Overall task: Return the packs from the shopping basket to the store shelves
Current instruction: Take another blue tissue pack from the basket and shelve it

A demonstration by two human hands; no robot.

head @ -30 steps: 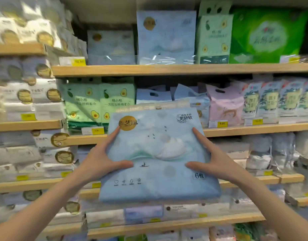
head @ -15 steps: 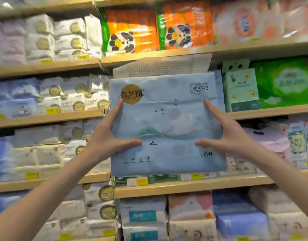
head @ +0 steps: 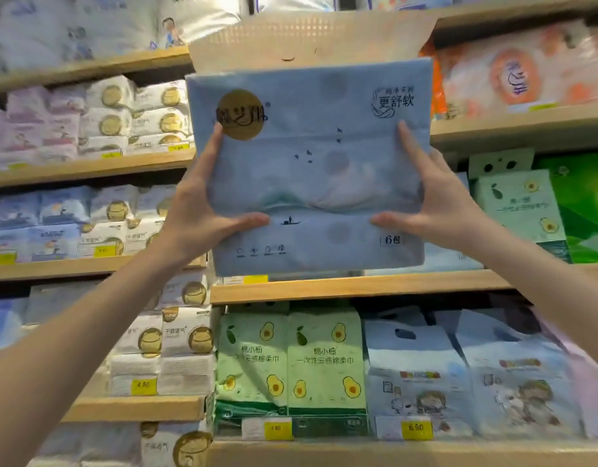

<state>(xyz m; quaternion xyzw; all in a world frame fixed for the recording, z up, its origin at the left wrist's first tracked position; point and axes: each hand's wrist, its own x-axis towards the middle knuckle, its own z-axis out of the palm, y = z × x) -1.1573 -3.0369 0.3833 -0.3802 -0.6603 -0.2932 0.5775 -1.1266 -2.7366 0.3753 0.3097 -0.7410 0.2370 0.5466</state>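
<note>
A large light-blue tissue pack (head: 311, 170) with a gold round logo and a clear top flap is held upright in front of the shelves. My left hand (head: 200, 210) grips its left edge, thumb across the front and fingers behind. My right hand (head: 435, 203) grips the right edge the same way. The pack's bottom edge hangs just above a wooden shelf board (head: 358, 286). The shopping basket is not in view.
Green avocado-print packs (head: 291, 358) and blue illustrated packs (head: 459, 375) fill the shelf below. White packs with gold logos (head: 139, 116) line the left shelves. A pale green pack (head: 520, 203) and a bright green pack (head: 580, 203) stand at right, orange packs (head: 520, 69) above.
Both hands have lifted the blue pack higher along the shelving, from the lower shelves up to a higher level. The grip on its two sides is unchanged.
</note>
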